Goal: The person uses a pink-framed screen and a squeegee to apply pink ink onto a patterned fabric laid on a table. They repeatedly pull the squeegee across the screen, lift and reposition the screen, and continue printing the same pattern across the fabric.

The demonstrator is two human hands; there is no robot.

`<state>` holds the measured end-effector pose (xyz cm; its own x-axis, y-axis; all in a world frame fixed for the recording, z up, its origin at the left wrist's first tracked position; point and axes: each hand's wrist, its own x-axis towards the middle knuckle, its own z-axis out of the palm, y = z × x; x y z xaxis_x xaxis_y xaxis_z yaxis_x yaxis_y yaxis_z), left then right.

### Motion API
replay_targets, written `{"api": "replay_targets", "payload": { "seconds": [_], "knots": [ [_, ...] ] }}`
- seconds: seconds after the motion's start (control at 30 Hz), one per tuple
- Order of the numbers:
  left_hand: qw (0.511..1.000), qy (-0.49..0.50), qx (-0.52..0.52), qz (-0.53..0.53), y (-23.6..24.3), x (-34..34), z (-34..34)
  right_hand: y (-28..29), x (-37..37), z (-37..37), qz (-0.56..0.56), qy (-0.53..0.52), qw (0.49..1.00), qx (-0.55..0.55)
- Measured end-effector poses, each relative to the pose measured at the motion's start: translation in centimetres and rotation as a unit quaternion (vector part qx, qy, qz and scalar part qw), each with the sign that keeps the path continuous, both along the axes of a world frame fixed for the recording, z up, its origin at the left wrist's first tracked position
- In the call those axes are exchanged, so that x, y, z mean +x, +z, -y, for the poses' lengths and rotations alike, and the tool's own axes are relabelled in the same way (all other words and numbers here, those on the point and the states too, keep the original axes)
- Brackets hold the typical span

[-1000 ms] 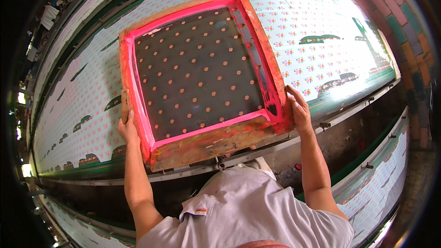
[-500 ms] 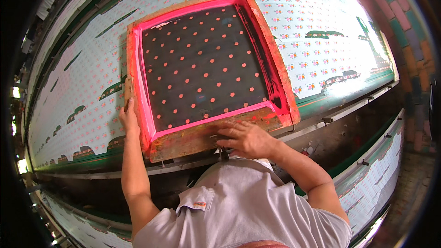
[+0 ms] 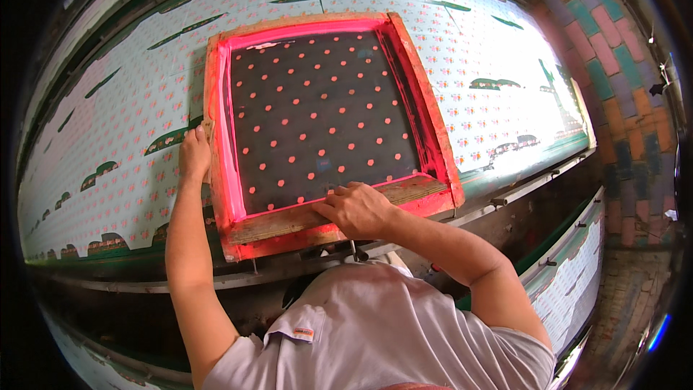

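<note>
A screen-printing frame (image 3: 426,94) lies flat on the patterned material before me. Its dark mesh (image 3: 310,126) carries rows of small pinkish-orange dots, and bright pink ink coats the inner borders. My left hand (image 3: 193,153) is closed on a small wooden handle (image 3: 208,130) at the frame's left side. Along the near side rests a long wooden squeegee (image 3: 278,224), its blade hidden. My right hand (image 3: 357,211) grips that squeegee near its middle, fingers curled over the far edge.
Pale printed sheets (image 3: 137,137) with small pink flowers cover the long table, with dark green gaps between them. A metal rail (image 3: 516,191) with pegs runs along the near edge. Another printed table (image 3: 567,278) stands behind at right, beside a coloured brick floor (image 3: 617,50).
My right hand has gone from loose fingers by the frame's near side to a grip on the squeegee, which has tilted. My left hand has closed farther up on the handle. The view has shifted.
</note>
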<state>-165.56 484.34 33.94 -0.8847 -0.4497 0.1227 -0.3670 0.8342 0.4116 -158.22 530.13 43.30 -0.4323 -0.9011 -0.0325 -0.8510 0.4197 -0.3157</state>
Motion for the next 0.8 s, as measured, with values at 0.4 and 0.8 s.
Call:
{"api": "replay_targets", "payload": {
  "seconds": [0.4, 0.8],
  "knots": [
    [1.000, 0.024, 0.009, -0.003, 1.1, 0.5, -1.6, 4.1, -14.0, -3.0, 0.083, -0.320, 0.943, -0.046],
    [0.999, 0.034, 0.018, 0.017, 0.7, 0.6, -1.5, -2.4, -24.9, -9.5, -0.049, -0.577, 0.814, 0.043]
  ]
}}
